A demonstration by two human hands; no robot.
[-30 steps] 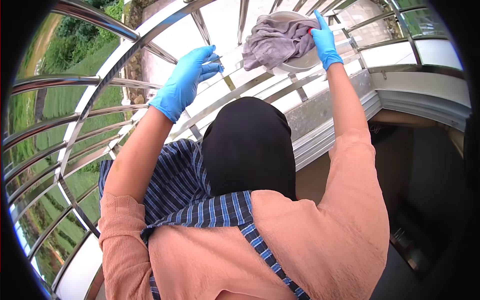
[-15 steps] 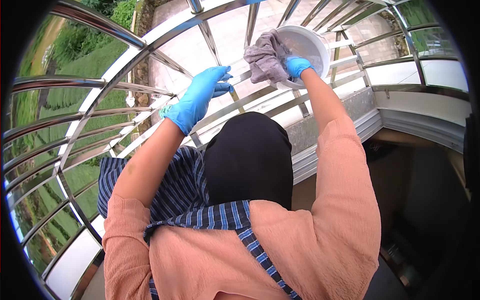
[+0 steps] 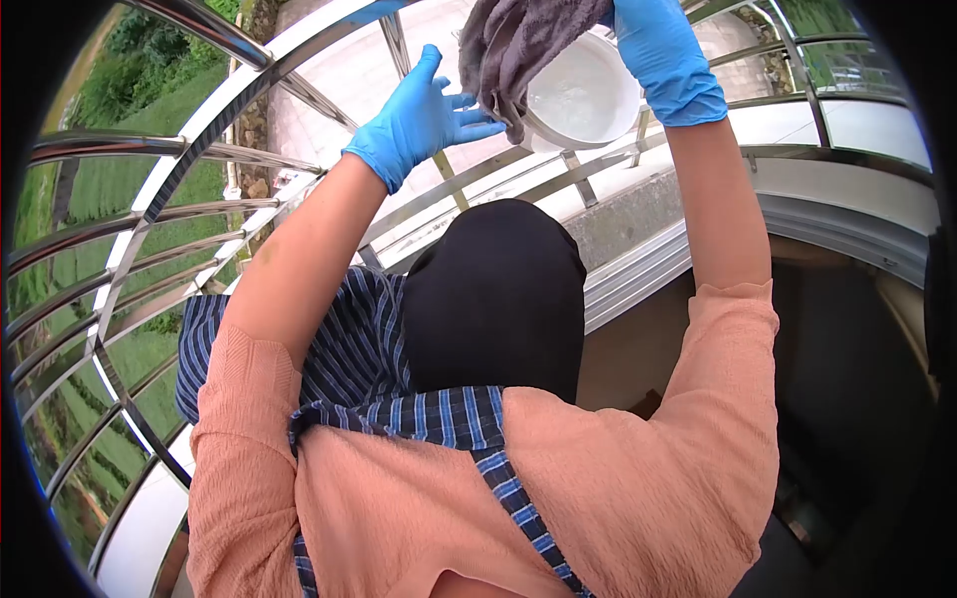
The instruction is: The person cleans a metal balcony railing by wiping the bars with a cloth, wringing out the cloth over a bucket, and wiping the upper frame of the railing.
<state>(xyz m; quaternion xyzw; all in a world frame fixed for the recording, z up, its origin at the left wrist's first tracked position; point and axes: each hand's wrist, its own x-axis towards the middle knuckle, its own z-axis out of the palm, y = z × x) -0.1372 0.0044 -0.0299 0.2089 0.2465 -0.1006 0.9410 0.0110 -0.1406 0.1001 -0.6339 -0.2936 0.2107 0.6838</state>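
A wet-looking grey cloth (image 3: 523, 50) hangs in folds at the top of the head view. My right hand (image 3: 666, 60), in a blue glove, grips its upper right end; the fingertips run behind the cloth and out of frame. Below and behind the cloth is a white bucket (image 3: 583, 95) with cloudy water in it. My left hand (image 3: 424, 120), gloved in blue too, has its fingers spread, fingertips close to the cloth's lower left edge. Nothing is in that hand.
Shiny metal railings (image 3: 229, 149) curve along the left and top. The bucket stands at metal slats above a concrete ledge (image 3: 638, 214). A white window track (image 3: 648, 279) runs below it, and greenery (image 3: 130, 209) lies beyond the bars.
My right hand has come up out of the bucket, lifting the cloth up and toward the camera. My left hand has moved right and up, closer to the cloth, its fingers spreading.
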